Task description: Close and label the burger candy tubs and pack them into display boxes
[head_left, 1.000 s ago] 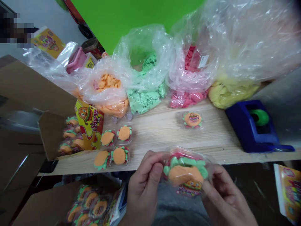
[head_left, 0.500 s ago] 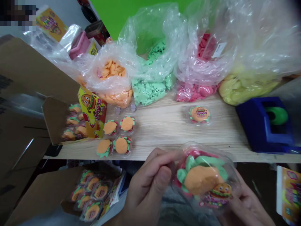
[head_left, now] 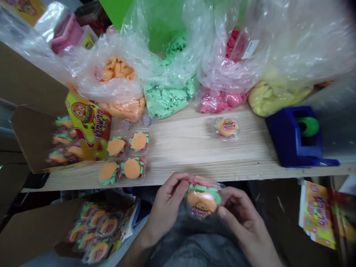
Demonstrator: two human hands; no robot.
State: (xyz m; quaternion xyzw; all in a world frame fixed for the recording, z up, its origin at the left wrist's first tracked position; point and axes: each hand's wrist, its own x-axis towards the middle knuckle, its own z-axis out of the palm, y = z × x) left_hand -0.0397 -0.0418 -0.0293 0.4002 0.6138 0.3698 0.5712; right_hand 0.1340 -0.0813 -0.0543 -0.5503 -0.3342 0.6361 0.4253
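Between my two hands, just off the table's front edge, is a clear plastic pack (head_left: 204, 198) with a burger-shaped candy inside and a burger sticker on its lid. My left hand (head_left: 169, 207) grips its left side, thumb on top. At the right side, my right hand (head_left: 241, 218) pinches the pack's edge. A stickered burger pack (head_left: 226, 128) lies by itself on the table (head_left: 183, 148). To the left, several burger packs (head_left: 132, 167) without visible stickers sit grouped together.
Along the back stand clear bags of orange (head_left: 119, 92), green (head_left: 169, 96), pink (head_left: 222, 100) and yellow pieces (head_left: 275, 96). A blue tape dispenser (head_left: 292, 141) is at right. A printed display box (head_left: 89, 126) with burgers stands left; a lower carton (head_left: 30, 230) holds stickered packs.
Both hands have lowered the pack away from the camera, so it appears smaller and further left. The view has shifted, sliding the table's things left and slightly up.
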